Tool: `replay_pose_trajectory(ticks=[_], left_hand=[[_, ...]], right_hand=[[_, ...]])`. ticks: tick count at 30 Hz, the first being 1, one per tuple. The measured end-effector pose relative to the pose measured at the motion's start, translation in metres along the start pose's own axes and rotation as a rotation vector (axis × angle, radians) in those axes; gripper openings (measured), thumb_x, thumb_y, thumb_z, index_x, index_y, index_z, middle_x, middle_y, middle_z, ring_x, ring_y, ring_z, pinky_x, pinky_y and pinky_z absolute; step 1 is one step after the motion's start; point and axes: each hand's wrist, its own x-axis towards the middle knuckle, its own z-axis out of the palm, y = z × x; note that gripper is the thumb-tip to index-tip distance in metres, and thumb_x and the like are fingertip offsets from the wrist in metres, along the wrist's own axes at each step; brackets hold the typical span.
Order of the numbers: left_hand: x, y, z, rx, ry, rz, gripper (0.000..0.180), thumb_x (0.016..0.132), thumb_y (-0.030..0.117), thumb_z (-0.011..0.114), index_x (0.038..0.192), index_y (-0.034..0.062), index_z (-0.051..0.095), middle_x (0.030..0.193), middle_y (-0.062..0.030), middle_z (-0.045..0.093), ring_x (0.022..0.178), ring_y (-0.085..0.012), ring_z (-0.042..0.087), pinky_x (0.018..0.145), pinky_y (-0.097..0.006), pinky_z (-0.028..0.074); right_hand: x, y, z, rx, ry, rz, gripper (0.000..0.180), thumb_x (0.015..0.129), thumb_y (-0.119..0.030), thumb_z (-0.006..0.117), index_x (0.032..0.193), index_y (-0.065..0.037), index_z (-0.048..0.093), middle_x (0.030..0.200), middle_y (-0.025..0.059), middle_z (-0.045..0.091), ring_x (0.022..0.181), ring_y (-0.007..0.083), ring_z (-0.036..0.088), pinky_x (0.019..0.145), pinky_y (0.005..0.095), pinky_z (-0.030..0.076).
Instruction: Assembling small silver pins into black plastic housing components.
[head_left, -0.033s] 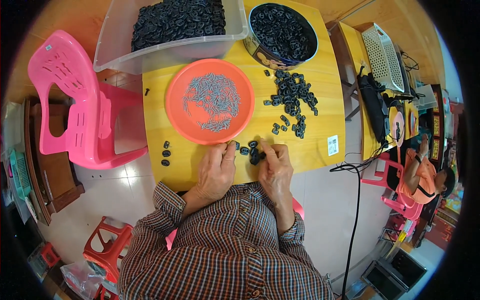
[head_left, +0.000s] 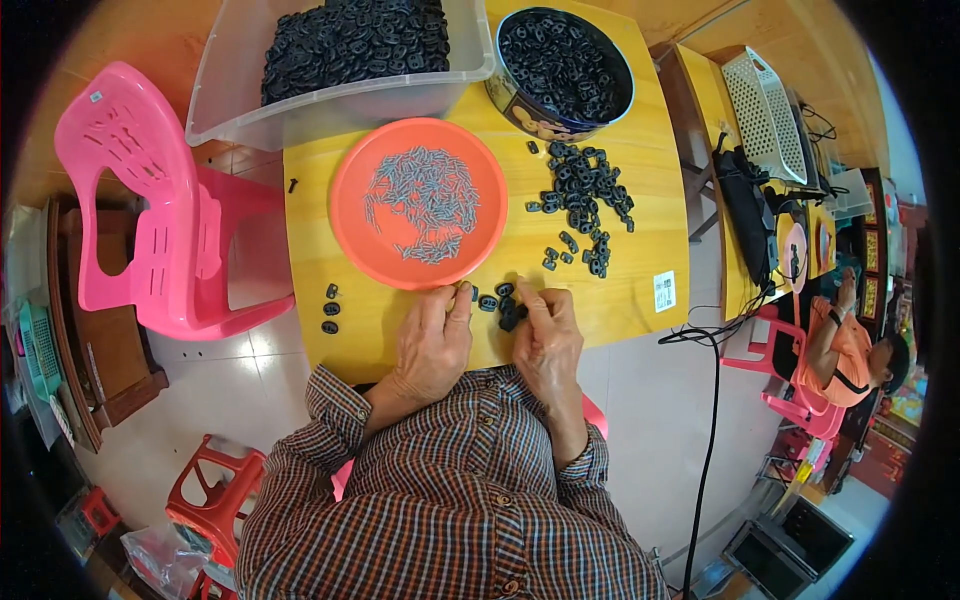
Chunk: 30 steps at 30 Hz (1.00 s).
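Observation:
My left hand (head_left: 435, 330) is closed in front of the orange-red plate (head_left: 345, 225), thumb and forefinger pinched together. Whatever lies between those fingertips is too small to make out. Beside them on the table is a small black two-holed plastic piece (head_left: 487, 302). My right hand (head_left: 548, 340) has its fingers curled in at a little cluster of the same black pieces (head_left: 509, 315). Its fingertips are partly hidden, so what they hold cannot be made out. Many small grey metal pins or screws (head_left: 430, 190) lie in the plate.
Loose black pieces (head_left: 585, 190) spread right of the plate; several more (head_left: 331, 309) sit at the table's left edge. A clear plastic bin (head_left: 340, 112) and a round tin (head_left: 545, 122), both filled with black pieces, stand behind. A pink chair (head_left: 165, 230) is at left; a person (head_left: 840, 345) sits far right.

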Motion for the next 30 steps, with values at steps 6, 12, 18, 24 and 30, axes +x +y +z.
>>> replay_pose_trajectory(ticks=[6, 12, 18, 24, 30], left_hand=[[0.004, 0.004, 0.006, 0.014, -0.108, 0.042, 0.049, 0.07, 0.004, 0.059, 0.117, -0.0077, 0.051, 0.109, -0.0197, 0.051, 0.087, -0.0316, 0.055, 0.075, -0.038, 0.048], [0.003, 0.003, 0.009, 0.003, -0.091, 0.045, 0.047, 0.071, 0.004, 0.058, 0.117, -0.0078, 0.051, 0.108, -0.0201, 0.051, 0.088, -0.0321, 0.055, 0.076, -0.039, 0.048], [0.003, 0.003, 0.007, -0.01, -0.038, 0.055, 0.045, 0.071, -0.001, 0.06, 0.114, -0.0082, 0.052, 0.107, -0.02, 0.051, 0.086, -0.0316, 0.056, 0.075, -0.038, 0.048], [0.0, 0.0, 0.009, -0.072, -0.005, 0.064, 0.043, 0.074, 0.003, 0.064, 0.114, -0.0086, 0.052, 0.104, -0.0194, 0.051, 0.085, -0.032, 0.055, 0.075, -0.038, 0.047], [0.007, 0.009, -0.002, -0.194, -0.12, 0.03, 0.057, 0.07, 0.016, 0.075, 0.118, -0.0041, 0.051, 0.107, -0.0177, 0.05, 0.092, -0.0324, 0.053, 0.076, -0.04, 0.047]], right_hand=[[0.003, -0.013, 0.006, -0.025, -0.073, -0.035, 0.05, 0.063, 0.008, 0.054, 0.111, -0.005, 0.062, 0.09, 0.0139, 0.053, 0.077, 0.0289, 0.058, 0.064, 0.0361, 0.051], [0.003, -0.017, 0.012, 0.038, -0.061, -0.089, 0.046, 0.063, 0.005, 0.057, 0.109, 0.0, 0.061, 0.085, 0.0153, 0.053, 0.073, 0.0299, 0.058, 0.061, 0.0363, 0.05], [0.013, 0.008, 0.005, 0.024, 0.258, 0.071, 0.02, 0.076, 0.006, 0.059, 0.094, 0.001, 0.062, 0.084, 0.0172, 0.055, 0.066, 0.03, 0.06, 0.056, 0.0355, 0.05], [0.028, 0.025, 0.01, -0.042, 0.283, 0.097, 0.014, 0.077, -0.003, 0.066, 0.091, -0.001, 0.063, 0.084, 0.015, 0.057, 0.064, 0.0295, 0.06, 0.054, 0.0354, 0.049], [0.028, 0.026, 0.008, -0.086, 0.245, 0.097, 0.01, 0.078, -0.006, 0.066, 0.087, -0.002, 0.061, 0.083, 0.0152, 0.057, 0.063, 0.0319, 0.06, 0.053, 0.0373, 0.049]])
